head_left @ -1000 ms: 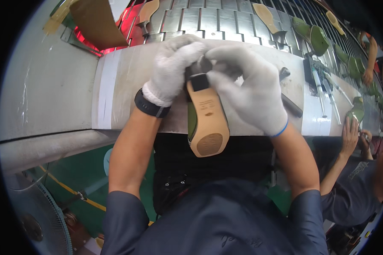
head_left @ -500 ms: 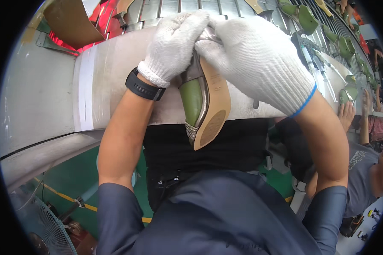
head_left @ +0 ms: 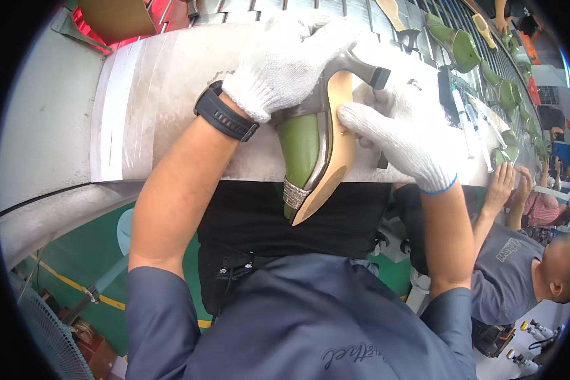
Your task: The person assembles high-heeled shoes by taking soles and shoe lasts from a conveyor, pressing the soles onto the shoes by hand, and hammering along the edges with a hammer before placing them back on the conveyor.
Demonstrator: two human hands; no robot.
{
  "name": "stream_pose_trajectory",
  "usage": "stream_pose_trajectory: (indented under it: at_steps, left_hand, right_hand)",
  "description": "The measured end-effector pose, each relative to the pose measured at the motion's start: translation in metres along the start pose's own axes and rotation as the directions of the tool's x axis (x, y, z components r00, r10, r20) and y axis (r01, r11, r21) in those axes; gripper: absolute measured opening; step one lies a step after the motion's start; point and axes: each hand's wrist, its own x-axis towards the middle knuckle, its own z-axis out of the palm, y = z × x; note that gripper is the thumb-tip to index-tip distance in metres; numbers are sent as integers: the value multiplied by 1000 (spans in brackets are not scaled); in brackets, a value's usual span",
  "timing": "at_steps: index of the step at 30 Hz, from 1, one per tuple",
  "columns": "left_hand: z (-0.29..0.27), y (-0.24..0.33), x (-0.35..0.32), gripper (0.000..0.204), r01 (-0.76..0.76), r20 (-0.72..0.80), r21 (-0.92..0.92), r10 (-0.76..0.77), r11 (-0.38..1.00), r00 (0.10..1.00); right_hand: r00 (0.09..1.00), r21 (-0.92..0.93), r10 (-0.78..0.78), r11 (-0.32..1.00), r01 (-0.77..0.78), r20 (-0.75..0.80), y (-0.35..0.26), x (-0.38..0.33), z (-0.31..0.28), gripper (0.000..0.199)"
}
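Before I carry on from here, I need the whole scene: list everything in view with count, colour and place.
Heeled shoe: one, green with tan sole, between the hands
Other shoes: several, green, right side
Tan sole pieces: at least two, tan, upper right
Syringe-like tools: at least two, white-blue, right on ledge
Ledge: one, off-white, under the hands
Conveyor: one, grey metal, beyond the ledge
Panel: one, brown, upper left
Fan: one, blue-grey, lower left
Floor: one, green, below
Co-worker: at least one, grey shirt, right
Watch: one, black, left wrist
Left hand: one, white glove, gripping the shoe
Right hand: one, white glove, thumb at the sole
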Motion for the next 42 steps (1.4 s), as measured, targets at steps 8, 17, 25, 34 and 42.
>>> stream_pose_trajectory:
  at_steps: [8,17,25,34,42]
  left_hand:
    - [12,5,-2,19,-246,-74,365,291,898,954]
    - [14,-1,-6,27,-302,-21,762,488,573,873]
    - [11,7,4,30,-168,-78,407,218,898,973]
    - [14,12,-1,32,72,-134,-8,-73,997,988]
    - [22,39,-1,37,69,-119,-30,-73,997,990]
  right_hand:
    - [999,-140,25,990,-20,28,-4,8,-4,71]
    - [983,25,-146,988,150,-115,5,7,18,66]
    - [941,-49,-241,970,236,-237,12,25,22,59]
    - [992,516,-13,855,-54,126,9,-29,20,68]
    - [995,441,44,894,-79,89,12,-25,22,66]
